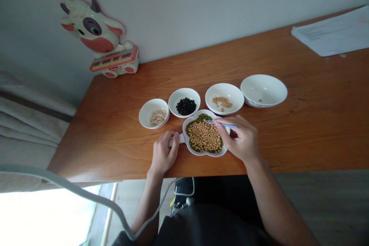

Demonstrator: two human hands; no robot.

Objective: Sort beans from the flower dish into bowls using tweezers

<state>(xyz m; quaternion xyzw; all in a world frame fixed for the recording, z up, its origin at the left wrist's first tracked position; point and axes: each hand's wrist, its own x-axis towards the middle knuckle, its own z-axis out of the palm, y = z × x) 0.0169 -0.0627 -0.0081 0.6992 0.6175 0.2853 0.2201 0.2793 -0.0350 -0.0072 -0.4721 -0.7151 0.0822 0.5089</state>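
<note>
My left hand (165, 152) grips the short handle of a flower-shaped white dish (187, 147) near the table's front edge. Yellow soybeans (205, 136) lie in the dish, with green beans (204, 117) around and beneath them. Between the fingers of my right hand (240, 136) are blue tweezers (225, 124), whose tips touch the beans at the dish's upper part. Behind the dish stand a bowl of pale flat seeds (158, 117), a bowl of black beans (186, 106) and a bowl with some soybeans (222, 102).
A larger white bowl (263, 86) with one small dark speck stands at the row's right end. A cow-shaped toy piano (113, 60) leans by the wall at the back left. Papers (334, 34) lie at the back right. A pale cable (95, 199) crosses the lower left.
</note>
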